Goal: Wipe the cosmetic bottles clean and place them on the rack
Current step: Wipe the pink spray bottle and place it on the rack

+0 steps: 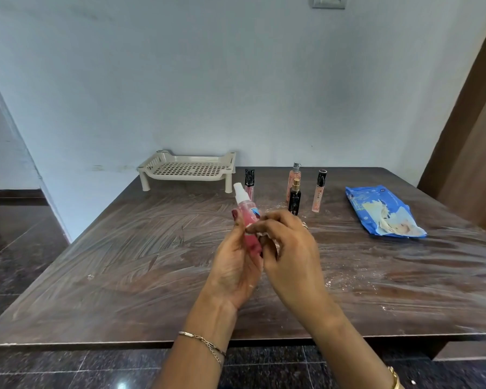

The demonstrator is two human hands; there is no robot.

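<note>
Dark wooden table (124, 262) with beige rack (188, 169), four upright cosmetic bottles (319, 192), blue wipes packet (376, 211).

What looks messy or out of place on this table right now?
Whitish streaks and powdery specks smear the dark table across most of its top. At the right, the blue wipes pack lies with its flap peeled open and crumpled.

Bare dark wooden tabletop (118, 248) lies open up to the beige perforated plastic rack (190, 171), while four slim upright bottles (294, 197) stand near its right side.
</note>
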